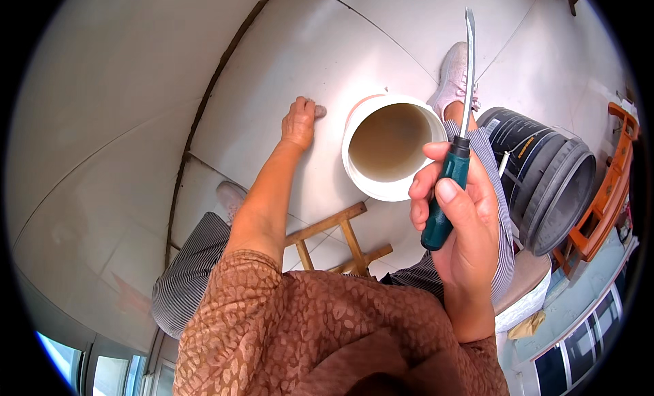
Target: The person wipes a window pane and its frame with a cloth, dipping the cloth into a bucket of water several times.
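Observation:
My right hand (472, 222) is closed around the dark green handle of a flat-tipped screwdriver (468, 84). Its metal shaft points away from me, and the tip touches nothing. Out ahead, my left hand (300, 122) grips a small greyish-brown lump (320, 111), mostly covered by the fingers; its material is unclear. That hand is down by the pale floor tiles (265, 115), to the left of a white plastic bucket (352, 166). Cloudy brownish water (391, 140) partly fills the bucket. The screwdriver and right hand overlap the bucket's right rim in my view.
A black plastic bucket (536, 166) with a wire handle lies tilted at my right, beside an orange wooden frame (608, 191). A wooden stool (352, 237) is beneath me. My right shoe (453, 74) is just beyond the white bucket. A dark gap (217, 79) runs along the left.

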